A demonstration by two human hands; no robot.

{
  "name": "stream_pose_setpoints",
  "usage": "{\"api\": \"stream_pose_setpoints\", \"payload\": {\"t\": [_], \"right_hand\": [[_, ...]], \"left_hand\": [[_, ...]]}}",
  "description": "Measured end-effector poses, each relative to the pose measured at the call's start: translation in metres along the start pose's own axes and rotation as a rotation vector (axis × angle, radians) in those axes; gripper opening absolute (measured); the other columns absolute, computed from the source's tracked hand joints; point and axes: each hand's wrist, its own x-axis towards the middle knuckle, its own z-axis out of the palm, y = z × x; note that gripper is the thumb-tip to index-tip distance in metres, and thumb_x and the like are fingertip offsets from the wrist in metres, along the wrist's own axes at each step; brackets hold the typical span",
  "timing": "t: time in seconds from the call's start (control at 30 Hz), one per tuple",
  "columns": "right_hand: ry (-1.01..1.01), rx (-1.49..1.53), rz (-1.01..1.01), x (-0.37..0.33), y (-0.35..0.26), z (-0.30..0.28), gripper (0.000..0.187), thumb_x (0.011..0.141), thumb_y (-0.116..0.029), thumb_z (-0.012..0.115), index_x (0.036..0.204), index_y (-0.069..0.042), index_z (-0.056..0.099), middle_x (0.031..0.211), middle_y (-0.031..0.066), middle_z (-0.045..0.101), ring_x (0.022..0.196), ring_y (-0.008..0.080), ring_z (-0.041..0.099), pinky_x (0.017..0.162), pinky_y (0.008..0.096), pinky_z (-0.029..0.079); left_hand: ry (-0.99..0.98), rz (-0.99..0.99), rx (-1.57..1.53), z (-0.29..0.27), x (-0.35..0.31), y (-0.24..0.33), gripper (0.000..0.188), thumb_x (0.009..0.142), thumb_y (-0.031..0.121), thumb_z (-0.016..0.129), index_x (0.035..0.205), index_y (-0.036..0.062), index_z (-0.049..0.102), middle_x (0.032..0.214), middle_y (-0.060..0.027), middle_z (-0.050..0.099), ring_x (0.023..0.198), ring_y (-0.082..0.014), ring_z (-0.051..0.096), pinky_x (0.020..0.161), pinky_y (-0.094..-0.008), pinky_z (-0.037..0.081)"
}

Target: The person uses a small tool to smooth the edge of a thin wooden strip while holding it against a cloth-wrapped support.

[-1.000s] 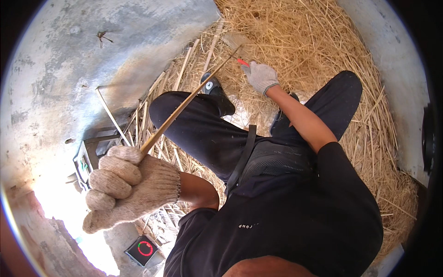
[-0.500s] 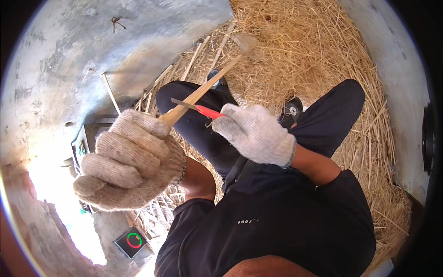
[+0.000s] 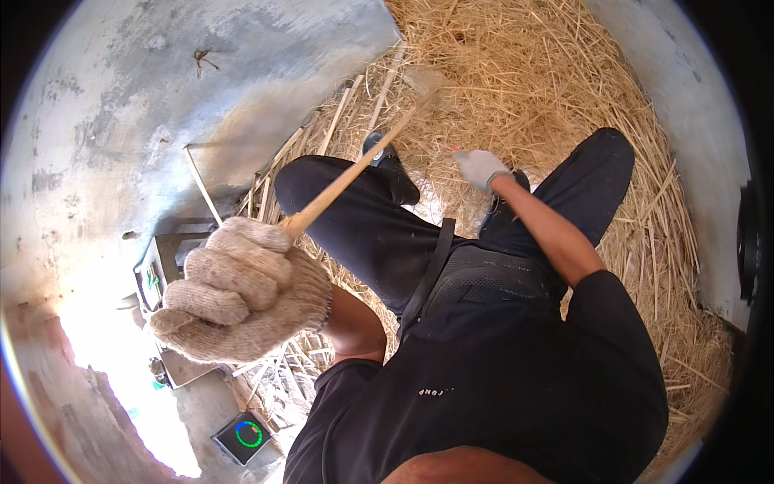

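My left hand, in a worn, dirty knitted glove, is closed round the near end of a long, pale wooden stick. The stick slants up and away to the right, and its far end reaches over the heap of shavings. Farther out, between my bent legs, my right hand wears a whiter glove and is well apart from the stick. A red tip of the knife shows past its fingers; the blade cannot be made out from here.
Thin straw-coloured shavings cover the ground around my legs, with longer strips at the left. Weathered walls rise on the left and right. A dark box with a lit ring lies at the lower left.
My right hand has moved away from the stick, outward over the shavings, taking the red-handled knife with it. My left hand still holds the stick and has shifted slightly right.
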Motion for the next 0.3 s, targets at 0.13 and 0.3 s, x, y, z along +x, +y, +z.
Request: {"api": "stream_pose_setpoints", "payload": {"t": [0.13, 0.3], "right_hand": [[0.170, -0.085, -0.202, 0.006, 0.022, 0.003, 0.047, 0.106, -0.027, 0.030, 0.146, -0.007, 0.045, 0.103, 0.0298, 0.068, 0.090, 0.0459, 0.069, 0.077, 0.0538, 0.056], [0.103, 0.523, -0.330, -0.073, -0.089, -0.079, 0.047, 0.103, -0.038, 0.046, 0.136, -0.005, 0.052, 0.117, 0.0299, 0.063, 0.108, 0.0379, 0.066, 0.092, 0.0416, 0.052]], "left_hand": [[0.082, 0.027, -0.085, 0.018, 0.005, -0.007, 0.048, 0.105, 0.035, 0.039, 0.060, 0.0176, 0.040, 0.044, 0.0022, 0.034, 0.030, -0.0125, 0.036, 0.036, -0.0331, 0.042], [0.028, -0.044, -0.015, 0.010, 0.012, -0.007, 0.045, 0.103, 0.034, 0.047, 0.061, 0.0178, 0.040, 0.043, 0.0043, 0.034, 0.031, -0.0116, 0.037, 0.029, -0.0287, 0.032]]}}
